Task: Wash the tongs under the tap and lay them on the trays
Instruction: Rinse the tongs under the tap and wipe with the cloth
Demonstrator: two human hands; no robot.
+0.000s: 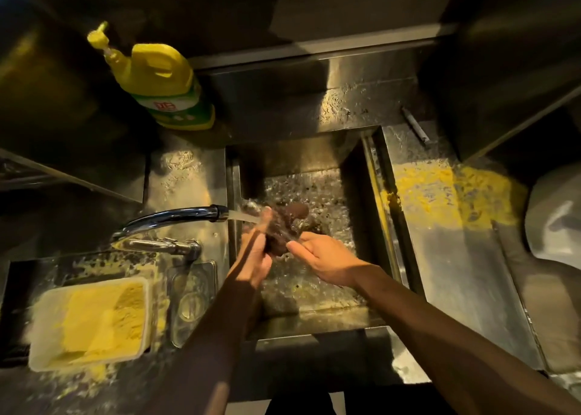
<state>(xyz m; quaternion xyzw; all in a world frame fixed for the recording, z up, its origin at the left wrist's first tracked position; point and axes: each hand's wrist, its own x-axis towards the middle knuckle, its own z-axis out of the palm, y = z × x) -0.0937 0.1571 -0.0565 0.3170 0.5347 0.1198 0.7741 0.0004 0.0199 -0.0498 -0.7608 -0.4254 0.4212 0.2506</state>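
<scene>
Looking down into a wet stainless-steel sink (374, 200): a curved chrome tap (176, 215) pours water onto dark, blurred tongs (279, 237), held above the basin between both hands. Their long axis seems to run from the hands away toward a rounded far end. The left hand (254, 259), nearer the stream, has its grip closed around them. The right hand (327, 259) touches them with its fingertips; whether its grip closes I cannot tell.

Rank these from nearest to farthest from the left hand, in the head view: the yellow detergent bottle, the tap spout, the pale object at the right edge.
1. The tap spout, just left of the left hand.
2. The yellow detergent bottle, back left, behind the tap.
3. The pale object, far right, across the sink.
</scene>
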